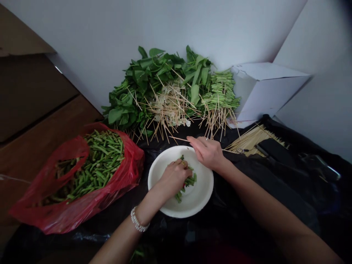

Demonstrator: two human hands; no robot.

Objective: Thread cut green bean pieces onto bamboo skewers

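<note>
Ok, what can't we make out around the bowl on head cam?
Head view:
- left hand hides the green bean pieces beneath it
- right hand hides where the bamboo skewer meets its fingers
- small metal object, partly under the black sheet, too small to identify

We take this for a home-style food-prep corner, not a commercial kitchen: bare white walls (154,25), a brown wooden cabinet (35,99), black plastic sheeting (176,238) over the bench, heaped leafy greens (132,88), bamboo skewers (218,121), and cut green beans (101,165) in a red plastic bag (35,209).
</note>
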